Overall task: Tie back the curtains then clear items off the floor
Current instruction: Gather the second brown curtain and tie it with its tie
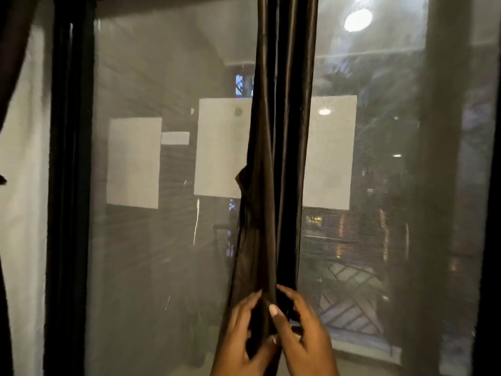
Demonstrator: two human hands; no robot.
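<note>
Dark brown satin curtain (273,158), gathered into narrow bunch, hangs mid-window before grey mesh screen (162,240). Left hand (241,335) and right hand (303,335) both curl round bunch at bottom (thumbs pinching fabric). No legible writing.

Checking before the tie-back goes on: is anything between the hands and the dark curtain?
Nothing visible. The left hand and right hand both already grip the gathered dark curtain from either side, in front of the mesh screen.
</note>
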